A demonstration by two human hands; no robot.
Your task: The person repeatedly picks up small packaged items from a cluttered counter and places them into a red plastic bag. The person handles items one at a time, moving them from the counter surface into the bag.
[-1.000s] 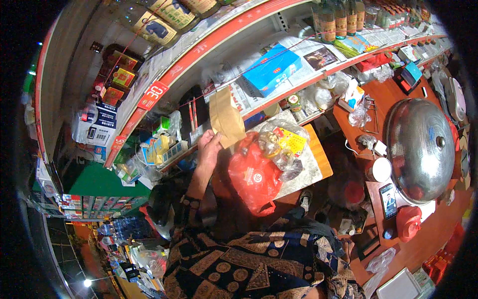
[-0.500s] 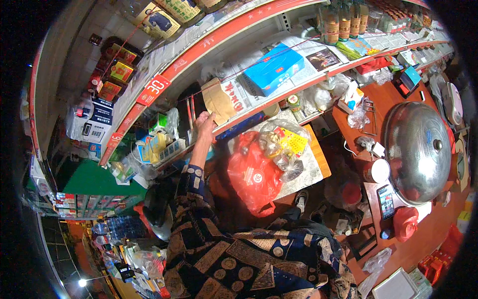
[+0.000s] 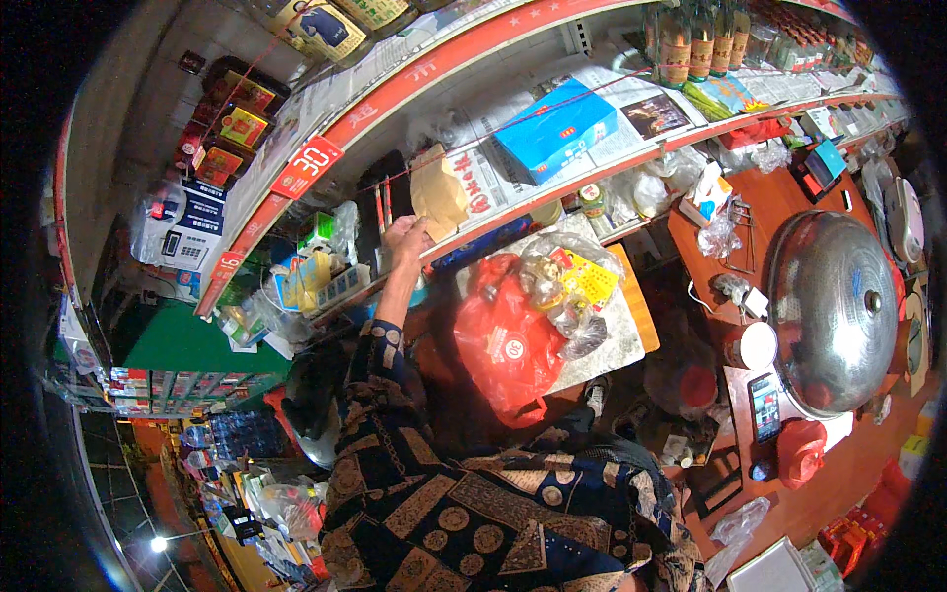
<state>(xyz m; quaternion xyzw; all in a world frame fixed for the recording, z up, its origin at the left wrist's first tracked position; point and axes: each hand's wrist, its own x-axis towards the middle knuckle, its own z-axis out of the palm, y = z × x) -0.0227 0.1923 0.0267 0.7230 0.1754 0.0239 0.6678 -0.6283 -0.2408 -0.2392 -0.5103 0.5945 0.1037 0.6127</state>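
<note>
My left hand [image 3: 405, 240] reaches up to the front edge of the lower shelf, its arm in a dark patterned sleeve. Its fingers are curled closed at the lower corner of a piece of brown paper [image 3: 439, 193], perhaps a flat bag, which lies over newspaper on the shelf. Close by on the left, two thin red sticks stand in the shelf's dark gap. A blue box [image 3: 555, 130] lies to the right of the paper. My right hand is out of sight.
Below the shelf, a red plastic bag [image 3: 508, 340] and clear bags cover a small light-topped table [image 3: 602, 360]. To the right, a large metal lid [image 3: 834, 311], a phone [image 3: 763, 407] and a red bag [image 3: 801, 452] crowd a wooden table. Glass bottles [image 3: 691, 49] line the shelf.
The view has shifted slightly, so the shelf and tables sit a little further right. My left hand stays at the brown paper's corner.
</note>
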